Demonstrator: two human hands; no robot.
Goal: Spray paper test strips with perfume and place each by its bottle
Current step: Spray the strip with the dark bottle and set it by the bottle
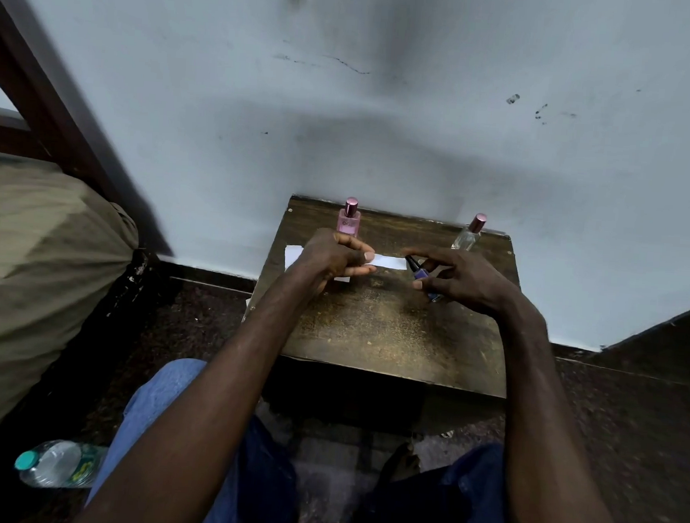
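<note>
My left hand (335, 256) pinches a white paper strip (390, 261) and holds it level over the small wooden table (391, 330). My right hand (464, 280) grips a small blue perfume bottle (420, 275) with a dark cap, its top pointing at the free end of the strip. A pink perfume bottle (349, 220) stands at the table's far left, just behind my left hand. At the far right stands a clear bottle (468, 233) with a pink cap. More white paper (292, 255) lies under my left hand, partly hidden.
The table stands against a pale wall. A large olive sack (33, 264) fills the left side. A plastic water bottle (57, 464) lies on the dark floor at the lower left. My knees in blue jeans are below the table edge.
</note>
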